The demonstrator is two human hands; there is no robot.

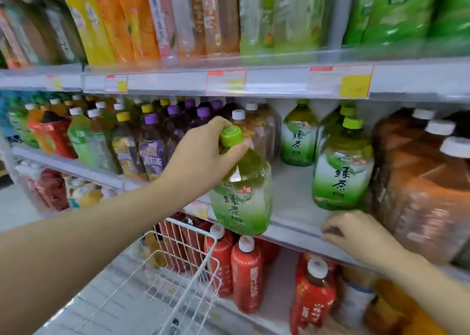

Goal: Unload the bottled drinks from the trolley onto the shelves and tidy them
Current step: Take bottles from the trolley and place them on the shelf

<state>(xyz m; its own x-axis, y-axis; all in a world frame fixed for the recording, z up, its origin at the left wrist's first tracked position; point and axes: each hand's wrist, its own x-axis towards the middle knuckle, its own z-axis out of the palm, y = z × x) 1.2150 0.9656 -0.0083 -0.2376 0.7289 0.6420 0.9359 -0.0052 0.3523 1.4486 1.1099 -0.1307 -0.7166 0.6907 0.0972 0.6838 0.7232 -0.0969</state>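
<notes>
Green-capped green tea bottle [241,197] is tilted, with its base at the front edge of the middle shelf [292,195], right above the white wire trolley [183,266]. Left hand [203,161] grips it round the neck under the cap. Right hand [356,235] holds nothing, its loosely bent fingers resting on the shelf lip, just below a second tea bottle [340,172] standing upright.

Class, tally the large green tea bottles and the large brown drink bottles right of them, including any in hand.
Green tea bottles: 4, one held by the left hand
Brown drink bottles: 3 visible
Total: 7
</notes>
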